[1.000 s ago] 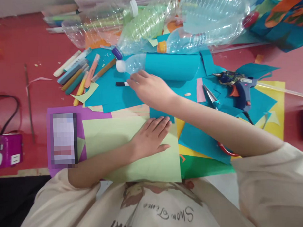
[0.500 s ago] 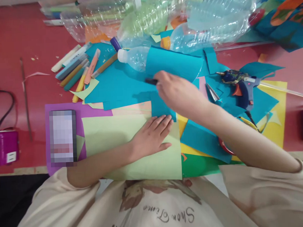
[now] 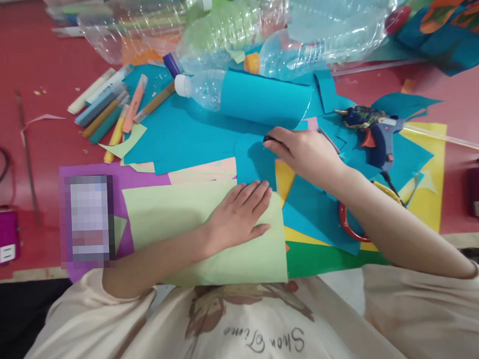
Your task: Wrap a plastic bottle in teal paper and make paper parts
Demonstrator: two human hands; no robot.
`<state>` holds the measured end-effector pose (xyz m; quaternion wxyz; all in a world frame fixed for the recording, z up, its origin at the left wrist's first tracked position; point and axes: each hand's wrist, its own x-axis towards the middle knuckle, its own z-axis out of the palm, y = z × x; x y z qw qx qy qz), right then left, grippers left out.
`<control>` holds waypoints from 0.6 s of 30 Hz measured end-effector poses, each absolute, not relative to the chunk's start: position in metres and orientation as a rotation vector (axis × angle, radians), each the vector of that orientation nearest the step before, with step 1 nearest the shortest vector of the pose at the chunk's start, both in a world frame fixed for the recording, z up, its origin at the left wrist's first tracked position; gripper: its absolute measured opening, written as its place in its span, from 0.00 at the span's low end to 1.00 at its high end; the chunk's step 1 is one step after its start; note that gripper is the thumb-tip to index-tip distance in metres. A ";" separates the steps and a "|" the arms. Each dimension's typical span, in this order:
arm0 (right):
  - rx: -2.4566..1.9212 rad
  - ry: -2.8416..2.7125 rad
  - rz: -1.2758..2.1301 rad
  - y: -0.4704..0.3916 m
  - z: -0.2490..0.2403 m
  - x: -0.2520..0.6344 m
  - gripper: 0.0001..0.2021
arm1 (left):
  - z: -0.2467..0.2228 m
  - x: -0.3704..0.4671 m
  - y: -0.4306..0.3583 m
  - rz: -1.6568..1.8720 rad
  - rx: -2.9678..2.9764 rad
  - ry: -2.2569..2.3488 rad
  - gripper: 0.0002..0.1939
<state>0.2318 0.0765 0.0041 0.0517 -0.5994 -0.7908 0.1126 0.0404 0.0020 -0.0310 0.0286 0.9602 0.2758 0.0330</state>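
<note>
My left hand [image 3: 240, 213] lies flat on a pale green sheet of paper [image 3: 162, 219], its fingers stretched toward the sheet's upper right edge. Above and to the right of it, my right hand [image 3: 305, 153] is closed around a short black pen-like object [image 3: 268, 138], mostly hidden in the fingers. That hand hovers over blue paper [image 3: 252, 153]. Just beyond it lies a clear plastic bottle [image 3: 207, 90] on its side, white cap to the left, with a blue paper wrap [image 3: 266, 97] around its body.
Several markers [image 3: 105, 105] lie at the left, above a phone [image 3: 89, 219]. On the right are a glue gun [image 3: 381, 138] and red-and-yellow-handled scissors [image 3: 345, 223], partly under my right forearm. Large clear bottles [image 3: 234, 30] line the back. Purple boxes [image 3: 3, 237] stand at the sides.
My right hand has moved right and slightly toward me, away from the wrapped bottle, with the black object. My left hand stays flat on the green sheet. The whole view has shifted slightly.
</note>
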 end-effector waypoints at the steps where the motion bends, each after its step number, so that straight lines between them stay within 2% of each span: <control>1: -1.839 -2.409 0.329 0.077 0.003 0.231 0.16 | -0.031 0.041 0.002 0.100 2.966 0.855 0.31; 6: -1.955 -2.359 0.308 0.078 -0.001 0.226 0.18 | -0.031 0.040 0.001 0.077 2.959 0.854 0.31; 10: -1.984 -2.235 0.279 0.073 0.002 0.224 0.25 | -0.030 0.040 0.001 0.073 2.939 0.853 0.31; 12: -1.981 -2.238 0.321 0.068 0.008 0.229 0.24 | -0.029 0.039 0.001 0.057 2.923 0.844 0.31; 15: -1.896 -2.360 0.564 0.058 0.017 0.248 0.19 | -0.029 0.039 0.000 0.060 2.924 0.839 0.31; 16: -1.806 -2.398 0.689 0.055 0.019 0.256 0.19 | -0.029 0.039 0.000 0.070 2.930 0.844 0.31; 18: -1.642 -2.332 0.864 0.048 0.020 0.270 0.27 | -0.029 0.039 -0.001 0.101 2.942 0.859 0.31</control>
